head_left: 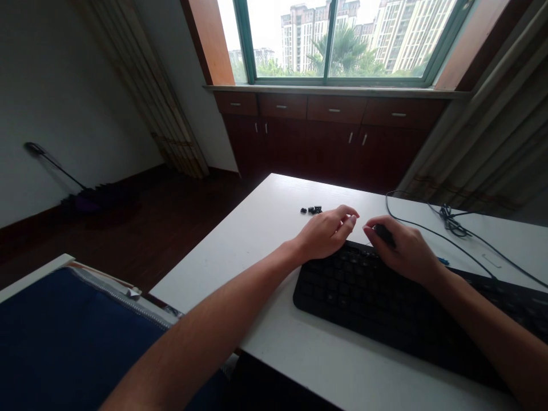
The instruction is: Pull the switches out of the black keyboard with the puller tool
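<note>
A white rectangular table (274, 228) fills the near right of the room, and a flat black plastic keyboard (385, 308) lies on it, running from the middle to the right edge. Both hands sit at the keyboard's far left corner. The left hand (325, 234) is half open with its fingers loosely curled, fingertips touching the keyboard's far edge and holding nothing that shows. The right hand (402, 251), just to the right, is closed with thumb and fingers pinching a small dark object (383, 234) above the keys; what it is cannot be told. A thin black cable (428, 228) trails across the table beyond the right hand. A cluster of small black loose pieces (311, 210) lies on the table just beyond the left hand.
</note>
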Demonstrator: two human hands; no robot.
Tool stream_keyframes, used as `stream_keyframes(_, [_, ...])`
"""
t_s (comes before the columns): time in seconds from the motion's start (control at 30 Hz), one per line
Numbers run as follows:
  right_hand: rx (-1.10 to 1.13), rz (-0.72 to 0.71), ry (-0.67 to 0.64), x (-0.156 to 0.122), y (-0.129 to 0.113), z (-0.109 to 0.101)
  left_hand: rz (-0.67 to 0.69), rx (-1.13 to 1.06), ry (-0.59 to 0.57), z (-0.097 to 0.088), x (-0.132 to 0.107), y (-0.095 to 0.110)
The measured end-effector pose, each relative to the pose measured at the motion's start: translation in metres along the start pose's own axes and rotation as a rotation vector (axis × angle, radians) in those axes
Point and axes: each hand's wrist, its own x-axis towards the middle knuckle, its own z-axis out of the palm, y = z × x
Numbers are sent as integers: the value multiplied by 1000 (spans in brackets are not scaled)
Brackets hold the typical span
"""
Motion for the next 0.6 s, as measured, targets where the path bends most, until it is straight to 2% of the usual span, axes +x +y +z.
stream_keyframes(0.17, [-10,19,31,-4,2,0,-6,-73,-15,3,-3,19])
stream_keyframes(0.37, [55,-19,132,-6,10,7,-114,-190,-166,23,-9,48])
stream_keyframes(0.5, [42,34,160,-7,16,11,-173,-299,-126,42,-3,58])
stream_keyframes(0.6, [18,27,166,-8,18,11,-188,-286,-103,48,1,60])
